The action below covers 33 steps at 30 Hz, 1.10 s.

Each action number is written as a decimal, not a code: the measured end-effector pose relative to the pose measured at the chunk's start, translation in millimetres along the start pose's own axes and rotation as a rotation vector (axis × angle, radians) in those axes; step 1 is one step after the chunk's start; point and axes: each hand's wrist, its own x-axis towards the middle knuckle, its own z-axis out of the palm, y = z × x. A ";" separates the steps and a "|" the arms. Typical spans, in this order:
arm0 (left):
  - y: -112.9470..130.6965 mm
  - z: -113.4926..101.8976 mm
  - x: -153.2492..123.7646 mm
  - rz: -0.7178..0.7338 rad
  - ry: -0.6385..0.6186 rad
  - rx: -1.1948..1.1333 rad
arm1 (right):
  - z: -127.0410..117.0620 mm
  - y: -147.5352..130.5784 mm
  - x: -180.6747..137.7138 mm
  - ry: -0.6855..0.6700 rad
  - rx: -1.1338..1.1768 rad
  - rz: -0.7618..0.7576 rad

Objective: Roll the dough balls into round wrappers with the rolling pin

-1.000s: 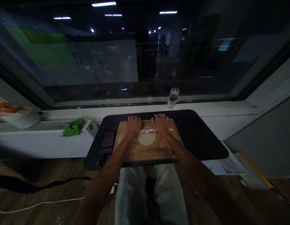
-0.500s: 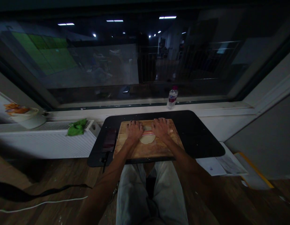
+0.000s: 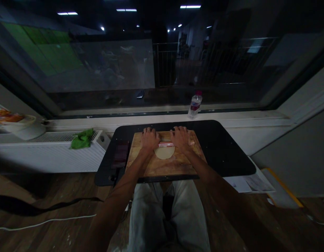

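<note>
A rolling pin [image 3: 166,144] with a red-and-white printed surface lies crosswise over a flat round sheet of pale dough [image 3: 164,152]. My left hand [image 3: 150,138] rests over the pin's left end, palm down, fingers pointing to the far edge. Over the right end lies my right hand [image 3: 181,138] in the same way. Both hands cover the pin's ends, so only its middle section shows. Beneath the dough is a wooden cutting board [image 3: 164,170], and the dough shows mostly on the near side of the pin.
The board sits on a black table [image 3: 222,154] against the windowsill. A phone-like dark rectangle [image 3: 121,154] lies left of the board. On the sill stands a water bottle [image 3: 195,105]. A green cloth [image 3: 82,138] and a white tub [image 3: 27,129] are by the radiator [image 3: 51,154].
Both hands have moved slightly away from me over the board, and the pin has rolled, showing a whiter printed side. The whole view has also shifted a little.
</note>
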 end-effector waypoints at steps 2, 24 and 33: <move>-0.5 0.0 3.9 -0.002 0.015 -0.012 | 0.0 -0.6 4.0 0.017 0.009 -0.004; -1.8 3.2 30.5 -0.009 0.033 -0.033 | 8.3 -1.2 29.4 0.040 0.032 -0.011; 1.0 1.8 3.9 -0.021 0.021 0.016 | 5.8 -1.0 6.8 0.005 -0.014 -0.008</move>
